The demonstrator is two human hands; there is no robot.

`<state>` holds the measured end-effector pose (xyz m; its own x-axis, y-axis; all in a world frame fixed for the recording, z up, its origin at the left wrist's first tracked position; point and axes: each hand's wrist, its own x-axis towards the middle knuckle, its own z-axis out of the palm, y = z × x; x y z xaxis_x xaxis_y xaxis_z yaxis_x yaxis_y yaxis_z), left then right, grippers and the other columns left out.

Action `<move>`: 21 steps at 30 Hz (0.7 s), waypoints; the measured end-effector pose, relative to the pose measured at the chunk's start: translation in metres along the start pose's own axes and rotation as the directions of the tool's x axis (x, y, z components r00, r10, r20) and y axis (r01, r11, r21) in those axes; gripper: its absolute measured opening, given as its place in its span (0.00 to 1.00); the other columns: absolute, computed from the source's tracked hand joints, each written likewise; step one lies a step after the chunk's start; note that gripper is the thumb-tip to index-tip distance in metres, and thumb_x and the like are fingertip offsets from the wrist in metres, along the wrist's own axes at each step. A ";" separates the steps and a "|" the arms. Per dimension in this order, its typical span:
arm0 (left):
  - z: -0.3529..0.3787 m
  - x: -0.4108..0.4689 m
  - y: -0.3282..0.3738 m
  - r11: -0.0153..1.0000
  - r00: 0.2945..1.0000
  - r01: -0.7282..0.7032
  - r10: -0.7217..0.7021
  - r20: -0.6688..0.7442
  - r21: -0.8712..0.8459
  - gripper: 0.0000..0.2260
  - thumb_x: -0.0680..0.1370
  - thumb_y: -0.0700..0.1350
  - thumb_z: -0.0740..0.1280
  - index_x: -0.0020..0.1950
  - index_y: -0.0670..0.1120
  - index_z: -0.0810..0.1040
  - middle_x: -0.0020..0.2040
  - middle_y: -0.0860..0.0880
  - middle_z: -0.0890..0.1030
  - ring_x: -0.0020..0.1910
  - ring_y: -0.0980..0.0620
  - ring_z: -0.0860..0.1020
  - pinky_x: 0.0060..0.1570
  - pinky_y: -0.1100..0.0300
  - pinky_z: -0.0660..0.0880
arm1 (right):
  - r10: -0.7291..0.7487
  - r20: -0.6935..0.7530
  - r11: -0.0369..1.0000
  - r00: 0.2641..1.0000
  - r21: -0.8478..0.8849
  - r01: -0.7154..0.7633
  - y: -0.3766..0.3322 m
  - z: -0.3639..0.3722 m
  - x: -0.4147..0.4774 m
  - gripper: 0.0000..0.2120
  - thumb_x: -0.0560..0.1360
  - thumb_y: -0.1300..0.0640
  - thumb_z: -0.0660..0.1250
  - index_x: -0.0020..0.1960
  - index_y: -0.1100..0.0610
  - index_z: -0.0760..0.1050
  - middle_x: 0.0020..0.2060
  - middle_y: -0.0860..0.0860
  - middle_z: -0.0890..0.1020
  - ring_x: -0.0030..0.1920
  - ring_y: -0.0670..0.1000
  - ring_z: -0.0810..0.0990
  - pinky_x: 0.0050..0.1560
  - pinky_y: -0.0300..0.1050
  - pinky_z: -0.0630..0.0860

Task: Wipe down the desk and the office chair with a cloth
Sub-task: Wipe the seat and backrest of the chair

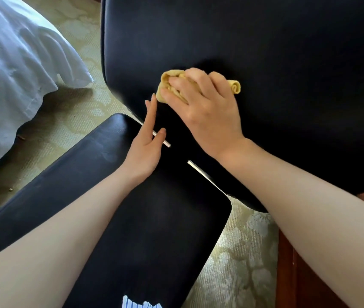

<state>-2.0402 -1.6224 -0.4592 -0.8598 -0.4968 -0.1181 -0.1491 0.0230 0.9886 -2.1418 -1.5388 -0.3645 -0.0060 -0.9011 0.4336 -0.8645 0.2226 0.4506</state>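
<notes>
Most of the crumpled yellow cloth lay hidden beneath the right hand that gripped it. The black leather chair seat ran off the top and right edges, the rumpled white bedding off the left. A blue-striped fabric scrap was cut by the bottom edge, with too little showing to identify it.

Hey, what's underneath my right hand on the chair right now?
A bunched yellow cloth, held by your right hand against the black chair. Its ends poke out on both sides of the hand; the cloth's middle and the chair surface beneath it are covered.
</notes>
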 end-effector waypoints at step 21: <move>0.080 -0.028 0.032 0.995 0.949 0.094 -0.076 -0.306 0.046 0.31 0.82 0.41 0.57 0.78 0.48 0.41 0.78 0.47 0.38 0.75 0.58 0.41 0.57 0.81 0.42 | -0.236 0.648 0.966 0.724 0.238 0.101 0.005 -0.059 -0.208 0.05 0.70 0.51 0.72 0.46 0.48 0.83 0.44 0.43 0.83 0.47 0.43 0.81 0.50 0.38 0.75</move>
<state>-2.0599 -1.5379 -0.4320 -0.6550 -0.7389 -0.1582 -0.2516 0.0158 0.9677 -2.1153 -1.3288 -0.4065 -0.1263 -0.9461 -0.2983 -0.9555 0.0352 0.2929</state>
